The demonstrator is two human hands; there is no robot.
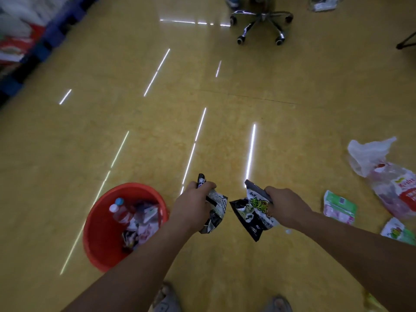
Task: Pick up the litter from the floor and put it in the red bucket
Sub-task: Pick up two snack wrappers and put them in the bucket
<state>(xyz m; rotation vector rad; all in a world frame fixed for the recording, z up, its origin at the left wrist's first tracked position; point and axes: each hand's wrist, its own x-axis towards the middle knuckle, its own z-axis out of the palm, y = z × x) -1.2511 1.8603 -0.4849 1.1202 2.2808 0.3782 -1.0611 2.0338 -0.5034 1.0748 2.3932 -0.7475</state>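
Floor: glossy yellow floor (225, 109) streaked with ceiling-light reflections; an office chair base (261, 25) stands far right of centre, and blurred blue crates (33, 52) line the far left.
Red bucket: the red bucket (101, 233) sits near left, already holding a plastic bottle (120, 212) and assorted wrappers.
Left hand: the left hand (191, 206) has its fingers curled round a crumpled black-and-white wrapper (216, 208), held just right of the bucket, not yet over the rim.
Right hand: the right hand (286, 206) pinches the top edge of a black snack packet with green print (252, 215), which hangs down, well to the right of the bucket.
Litter on the floor: a green-and-pink packet (338, 207), a second green packet (396, 231) and a thin plastic bag with red print (391, 188) lie at near right.
Handling: both wrappers look like empty, very light film that is soft, crinkly and slick. They will probably flutter rather than drop straight, so a release low over the bucket mouth seems wise.
Where to hold: bunching the film in the fist, as the left hand does, looks more secure than an edge pinch. Flat packets on the floor likely need a raised corner or seam to pinch. The bag is best gathered at its loose neck.
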